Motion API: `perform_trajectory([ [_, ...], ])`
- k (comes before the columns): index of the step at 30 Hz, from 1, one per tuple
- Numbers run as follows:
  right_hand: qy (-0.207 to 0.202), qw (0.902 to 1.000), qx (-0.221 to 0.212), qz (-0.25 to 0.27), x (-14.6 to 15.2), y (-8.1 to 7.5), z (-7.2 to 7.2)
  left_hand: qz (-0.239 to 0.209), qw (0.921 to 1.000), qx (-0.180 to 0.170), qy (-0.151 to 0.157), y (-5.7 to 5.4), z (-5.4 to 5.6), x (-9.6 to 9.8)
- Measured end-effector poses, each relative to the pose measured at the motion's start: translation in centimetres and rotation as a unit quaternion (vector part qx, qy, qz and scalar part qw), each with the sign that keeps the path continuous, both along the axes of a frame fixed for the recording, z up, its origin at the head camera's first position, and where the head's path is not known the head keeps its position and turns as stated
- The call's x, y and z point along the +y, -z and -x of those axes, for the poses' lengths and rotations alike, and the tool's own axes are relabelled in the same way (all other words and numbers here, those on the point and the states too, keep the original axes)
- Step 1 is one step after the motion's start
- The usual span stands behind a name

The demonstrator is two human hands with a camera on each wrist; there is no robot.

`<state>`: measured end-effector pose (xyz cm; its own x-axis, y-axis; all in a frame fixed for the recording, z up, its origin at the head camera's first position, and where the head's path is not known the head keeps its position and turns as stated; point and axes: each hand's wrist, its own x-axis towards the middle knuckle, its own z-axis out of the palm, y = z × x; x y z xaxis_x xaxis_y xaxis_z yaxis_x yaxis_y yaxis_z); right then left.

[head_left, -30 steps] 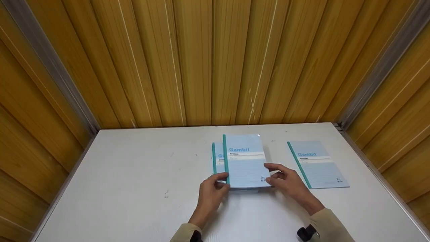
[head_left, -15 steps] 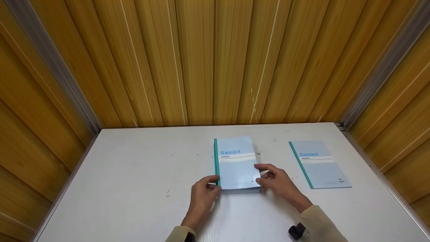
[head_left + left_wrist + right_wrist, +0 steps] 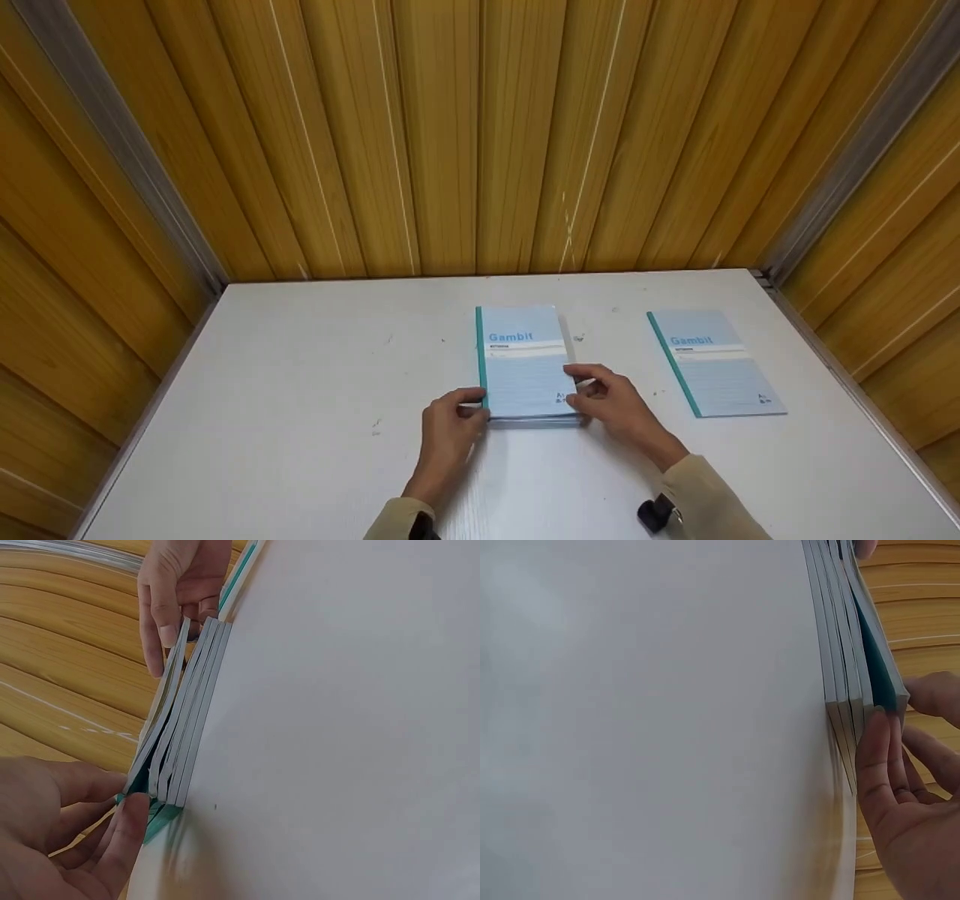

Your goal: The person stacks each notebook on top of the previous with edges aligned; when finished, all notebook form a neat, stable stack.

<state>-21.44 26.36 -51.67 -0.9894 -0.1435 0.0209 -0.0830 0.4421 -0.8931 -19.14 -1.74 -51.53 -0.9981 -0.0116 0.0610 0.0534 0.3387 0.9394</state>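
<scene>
A light blue "Gambit" notebook (image 3: 525,379) with a green spine lies over a stack of similar notebooks (image 3: 196,712). At its spine, near the front corner, my left hand (image 3: 451,435) pinches it between thumb and fingers. My right hand (image 3: 622,411) grips the opposite edge near the front. In the right wrist view, a wedge-shaped gap shows between this top notebook (image 3: 883,652) and the stack, with right-hand fingertips at the gap. Seen from the left wrist, the top notebook bows slightly and the notebooks below stand roughly flush.
Another matching notebook (image 3: 720,379) lies flat on the white table (image 3: 315,390), to the right of the stack. Yellow wood-patterned panels (image 3: 435,150) rise behind the table and on both sides. A black device (image 3: 655,515) sits at the right sleeve.
Both hands have shifted left with the top notebook and lowered it over the stack, covering the notebook that showed at its left. The notebook at right has stayed put.
</scene>
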Motion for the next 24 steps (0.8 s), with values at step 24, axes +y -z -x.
perform_trajectory([
  [24, 0.013, 0.9996, 0.006, -0.026, -0.12, -0.39, -0.86, 0.051, 0.9978, 0.038, -0.019, 0.86, -0.56, -0.13],
])
